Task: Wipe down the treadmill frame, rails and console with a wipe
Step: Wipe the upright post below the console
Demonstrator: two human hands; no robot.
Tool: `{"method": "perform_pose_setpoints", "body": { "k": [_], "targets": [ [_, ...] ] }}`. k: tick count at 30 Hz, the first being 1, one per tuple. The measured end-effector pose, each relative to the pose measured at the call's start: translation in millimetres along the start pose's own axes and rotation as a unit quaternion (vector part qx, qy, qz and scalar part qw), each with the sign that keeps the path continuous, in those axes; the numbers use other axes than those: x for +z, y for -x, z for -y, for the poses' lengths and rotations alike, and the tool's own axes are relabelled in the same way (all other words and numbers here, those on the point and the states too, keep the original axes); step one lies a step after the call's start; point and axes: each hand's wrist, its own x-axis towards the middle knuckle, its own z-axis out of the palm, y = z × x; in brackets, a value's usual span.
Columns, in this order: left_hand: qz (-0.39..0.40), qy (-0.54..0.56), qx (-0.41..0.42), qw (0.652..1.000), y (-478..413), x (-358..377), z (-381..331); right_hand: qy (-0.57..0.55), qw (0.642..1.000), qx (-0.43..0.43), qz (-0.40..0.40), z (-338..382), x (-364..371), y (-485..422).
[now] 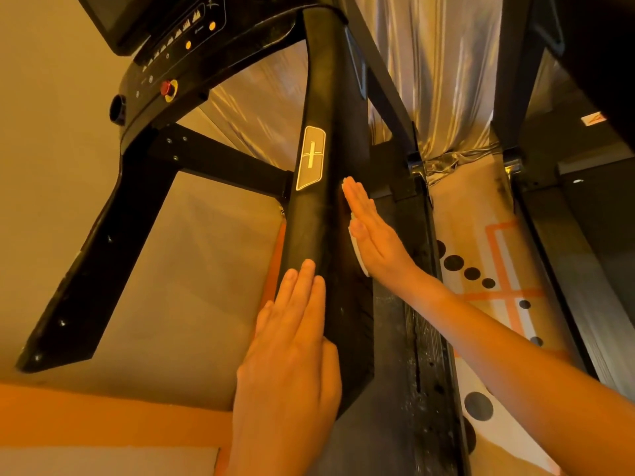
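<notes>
So here's where we are with the treadmill: both our hands are on the black upright post (319, 228) on the right side of the frame. Our right hand (374, 235) is flat against the post's right face, fingers straight and together, pressing the white wipe (360, 261) onto it. It isn't gripping the wipe, just pinning it under the palm. Only a thin edge of the wipe peeks out below the palm and by the fingertips. Our left hand (292, 338) is lower down on the front of the same post, also laid flat with relaxed, straight fingers and holding nothing.

A silvery badge (310, 158) sits on the post just above and left of the right hand. The console (178, 53) is up top left with its red button (167, 87), and a black handrail (103, 242) slopes down on the left. The dusty side rail (415, 338) runs along under our right forearm, with a shiny curtain (439, 63) behind it all.
</notes>
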Motion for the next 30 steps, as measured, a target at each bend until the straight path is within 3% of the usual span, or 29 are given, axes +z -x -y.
{"method": "perform_pose_setpoints", "body": {
  "k": [7,14,21,25,30],
  "targets": [
    [-0.008,-0.044,0.019,0.999,-0.4,-1.0,-2.4,0.021,1.000,-0.017,0.013,1.8,0.6,0.8],
    [0.051,-0.093,0.037,0.994,2.5,-1.4,0.8,0.012,0.999,-0.036,0.001,29.2,5.5,-16.3],
    [0.073,-0.038,0.050,0.995,10.6,-4.0,9.2,0.182,0.957,-0.155,0.163,55.9,-14.3,-57.8],
    [0.096,-0.022,0.062,0.993,11.6,-5.2,12.1,0.148,0.970,-0.149,0.124,39.3,-25.4,-36.2],
    [0.076,-0.037,0.054,0.995,11.5,-3.3,9.3,0.063,0.996,-0.043,0.051,15.4,-4.8,7.3]
  ]
}}
